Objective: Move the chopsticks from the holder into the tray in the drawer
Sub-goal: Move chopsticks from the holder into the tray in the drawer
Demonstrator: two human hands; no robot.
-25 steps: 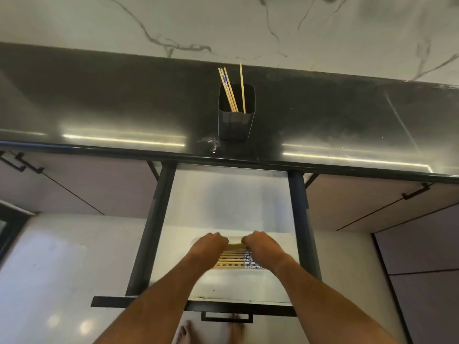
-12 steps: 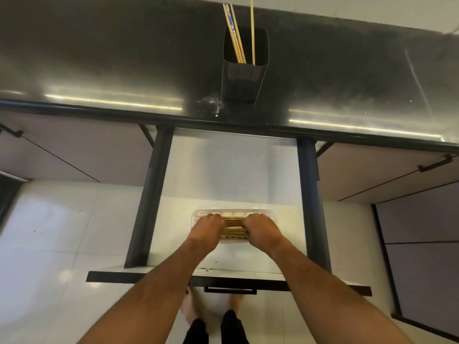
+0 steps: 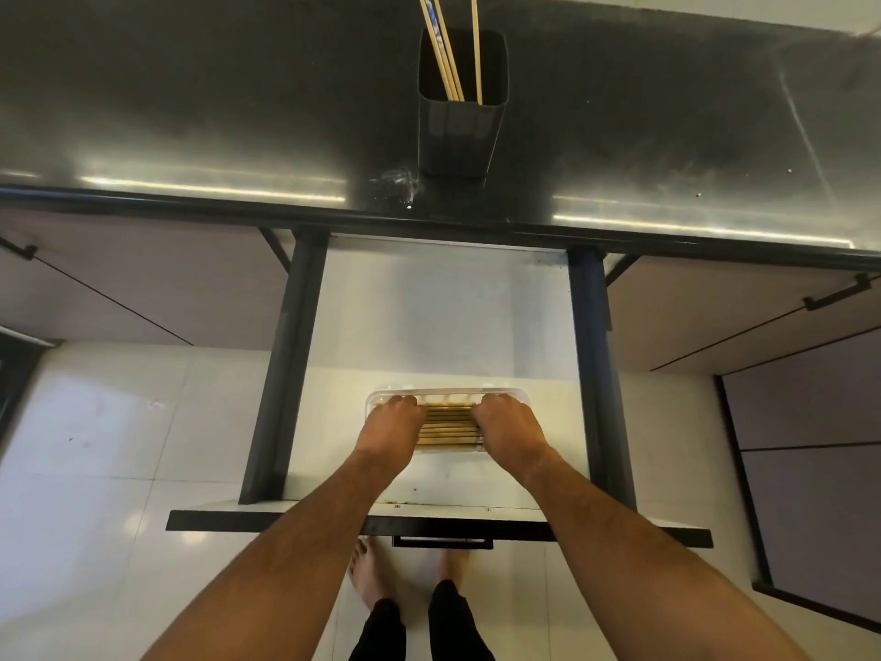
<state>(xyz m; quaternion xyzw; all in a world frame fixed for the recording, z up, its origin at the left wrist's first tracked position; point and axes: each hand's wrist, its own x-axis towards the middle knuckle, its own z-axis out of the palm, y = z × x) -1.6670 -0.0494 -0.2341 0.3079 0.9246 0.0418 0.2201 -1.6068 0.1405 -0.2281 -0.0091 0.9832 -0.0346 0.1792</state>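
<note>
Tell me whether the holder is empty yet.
Not empty: three chopsticks stand in the holder on the counter.

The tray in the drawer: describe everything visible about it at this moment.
The tray is a shallow, clear, plastic-looking rectangle with rounded corners, lying flat on the white floor of the open drawer, nearer its front than its back. A row of pale wooden chopsticks lies in it side by side, running left to right. The left hand rests over its left end and the right hand over its right end, hiding both ends and the chopstick tips.
</note>
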